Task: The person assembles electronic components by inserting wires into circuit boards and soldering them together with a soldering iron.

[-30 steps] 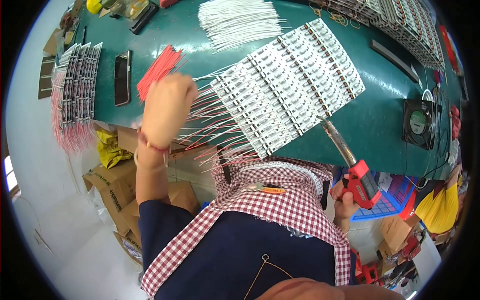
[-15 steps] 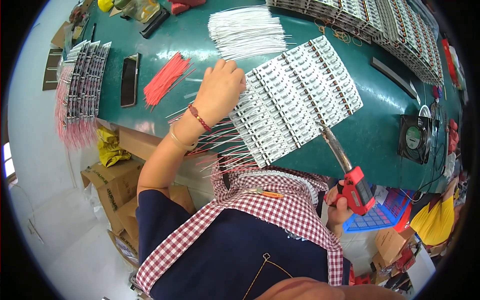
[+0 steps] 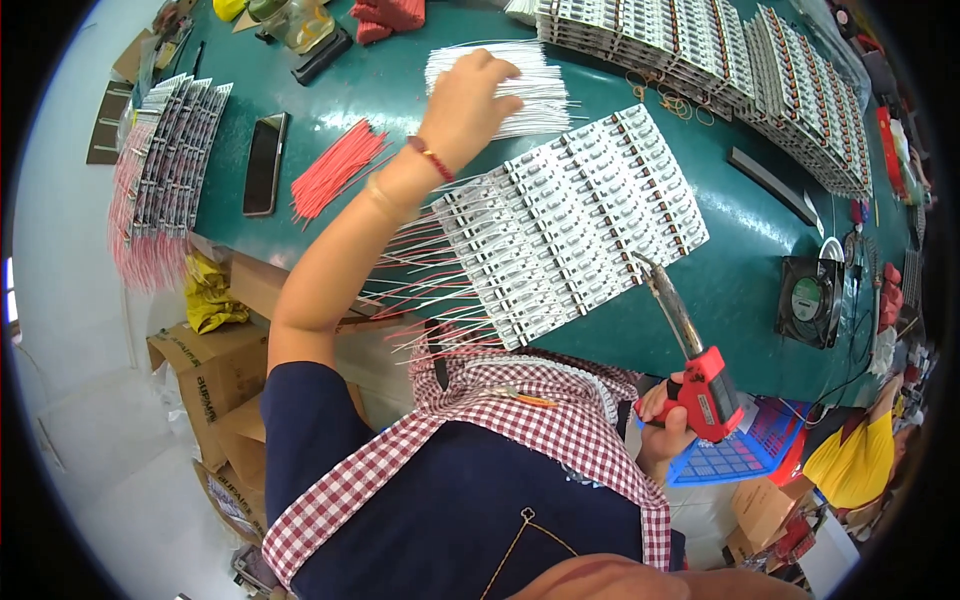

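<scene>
My left hand (image 3: 470, 100) hovers over the pile of white wires (image 3: 545, 95) at the back of the table, its thumb and fingers apart. In my right hand (image 3: 662, 425) is a red and black soldering gun (image 3: 712, 395), gripped by its handle. The gun's metal tip points up and left to the near right edge of a white circuit board panel (image 3: 590, 205); whether it touches cannot be told. Rows of small parts cover the panel. Red and white wires (image 3: 420, 285) stick out from its left edge. Left of my forearm lies a bundle of red wires (image 3: 335, 170).
Stacked panels (image 3: 640, 45) stand at the back right, with rubber bands (image 3: 685, 105) before them. Wired panels (image 3: 175, 160) and a phone (image 3: 264, 165) are at the left. At the right are a dark bar (image 3: 772, 185), a black fan (image 3: 810, 300) and a blue basket (image 3: 730, 455).
My left hand has moved from the panel's upper left corner up and back over the white wires, and its fingers have spread. The right hand still holds the soldering gun by the panel.
</scene>
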The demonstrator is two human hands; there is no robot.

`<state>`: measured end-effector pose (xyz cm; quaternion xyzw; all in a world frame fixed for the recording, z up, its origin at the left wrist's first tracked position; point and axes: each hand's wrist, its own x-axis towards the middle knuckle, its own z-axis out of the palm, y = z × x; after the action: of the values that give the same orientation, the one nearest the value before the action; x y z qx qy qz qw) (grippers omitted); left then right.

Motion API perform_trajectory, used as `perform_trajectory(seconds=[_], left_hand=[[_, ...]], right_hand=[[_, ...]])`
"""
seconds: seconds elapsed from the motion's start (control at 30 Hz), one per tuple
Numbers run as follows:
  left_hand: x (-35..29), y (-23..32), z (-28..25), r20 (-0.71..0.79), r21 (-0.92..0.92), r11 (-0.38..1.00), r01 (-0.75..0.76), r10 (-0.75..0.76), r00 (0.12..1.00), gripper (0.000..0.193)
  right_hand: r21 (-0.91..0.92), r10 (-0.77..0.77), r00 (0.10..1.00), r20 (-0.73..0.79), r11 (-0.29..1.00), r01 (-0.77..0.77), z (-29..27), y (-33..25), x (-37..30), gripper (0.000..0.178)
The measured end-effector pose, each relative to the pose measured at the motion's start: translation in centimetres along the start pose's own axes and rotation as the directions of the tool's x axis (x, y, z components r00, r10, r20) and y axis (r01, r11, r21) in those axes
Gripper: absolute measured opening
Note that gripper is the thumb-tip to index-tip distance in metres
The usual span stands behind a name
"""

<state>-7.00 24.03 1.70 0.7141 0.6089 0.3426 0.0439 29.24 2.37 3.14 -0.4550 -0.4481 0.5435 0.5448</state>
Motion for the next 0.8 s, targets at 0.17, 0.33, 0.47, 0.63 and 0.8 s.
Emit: perform_trajectory(seconds=[0.17,0.33,0.47,0.63,0.8], left_hand=[[-3.0,-5.4,-9.2,0.018,0.235,0.966,0.109,-0.116,0.993,0.019],[-9.8,-5.1,-9.2,0.034,0.598,0.745,0.296,-0.393,0.919,0.018],[-10.9,-6.5,-8.3,-0.078,0.528,0.797,0.293,-0.299,0.951,0.011],[-11.3,-6.7,-7.2,-0.097,0.685,0.686,0.244,-0.246,0.964,0.016],[-11.1,-6.9,-7.9,-0.147,0.613,0.73,0.302,-0.27,0.952,0.011]], right_hand=[[0.086,-0.016,1.0,-0.016,0.996,0.017,0.5,0.2,0.7,0.05],[0.16,0.021,0.996,0.081,0.987,-0.034,1.5,0.0,3.1,0.047],[0.181,0.005,0.993,0.119,0.983,-0.027,2.1,-0.3,3.4,0.047],[0.165,0.023,0.997,0.075,0.986,-0.035,1.8,0.0,2.7,0.047],[0.194,0.026,0.999,0.043,0.981,-0.034,2.0,-0.2,2.9,0.047]])
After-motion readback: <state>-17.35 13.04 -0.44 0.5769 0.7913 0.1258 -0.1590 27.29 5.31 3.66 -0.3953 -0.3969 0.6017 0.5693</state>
